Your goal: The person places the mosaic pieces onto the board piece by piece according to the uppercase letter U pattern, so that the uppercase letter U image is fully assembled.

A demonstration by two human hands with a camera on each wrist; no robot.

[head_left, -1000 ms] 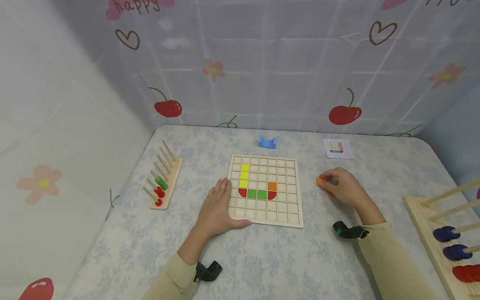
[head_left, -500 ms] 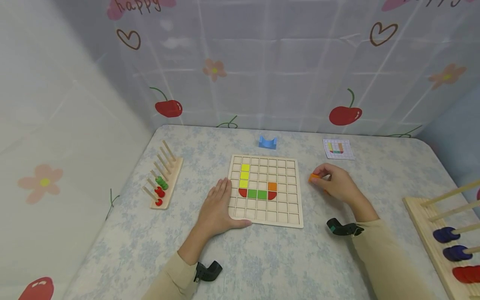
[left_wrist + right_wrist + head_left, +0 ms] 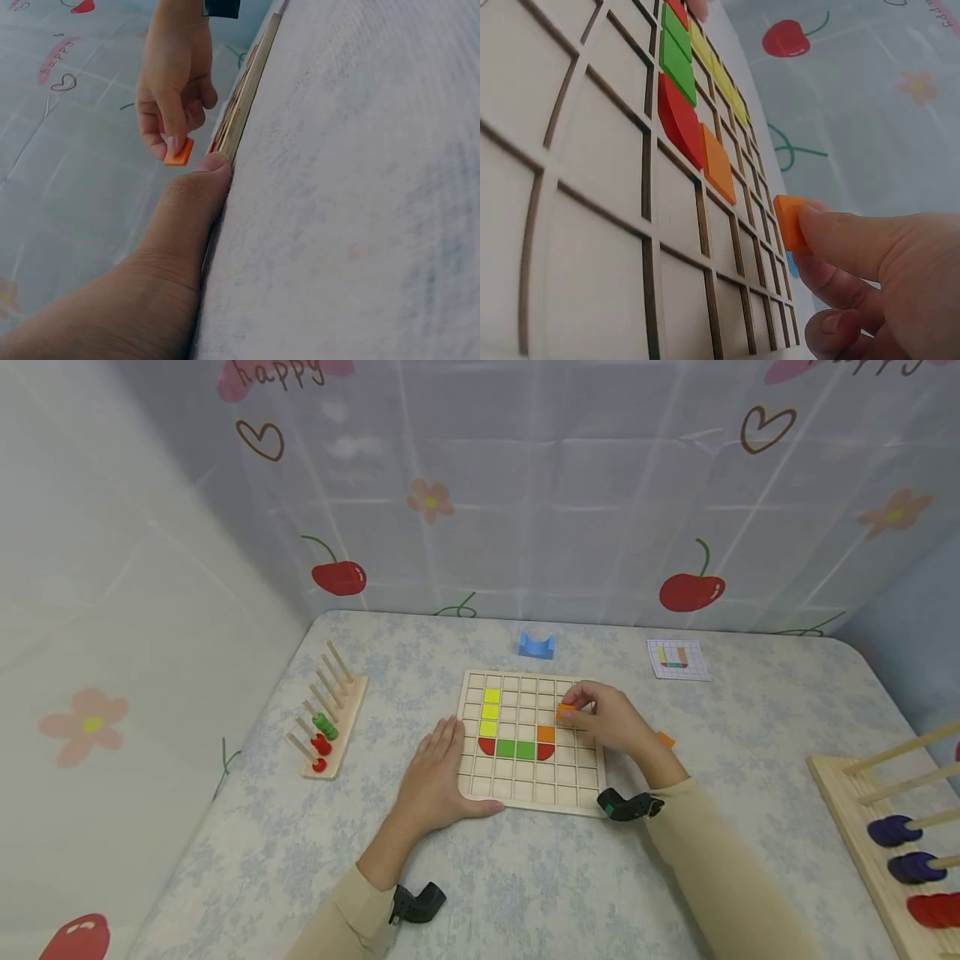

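A pale wooden grid board (image 3: 517,781) lies on the table. My left hand (image 3: 430,785) rests along its left side, fingers straight, thumb at the near edge. Between thumb and fingertips my right hand (image 3: 615,724) pinches an orange square tile (image 3: 790,223), held above the board's right part. On the board sit a column of yellow tiles (image 3: 490,712), two green tiles (image 3: 516,749), two red curved tiles (image 3: 545,751) and one orange tile (image 3: 546,734) above the right red one. Another orange tile (image 3: 666,740) lies on the table, partly hidden by the right wrist.
A printed pattern card (image 3: 678,659) lies at the back right, and a blue arch-shaped block (image 3: 536,647) stands behind the board. On the left is a peg stand (image 3: 343,727) with red and green beads. A wooden bead frame (image 3: 855,843) occupies the right edge.
My right hand has lifted the orange tile off the table and carried it left over the board, uncovering another orange tile. The left hand has stayed in place.
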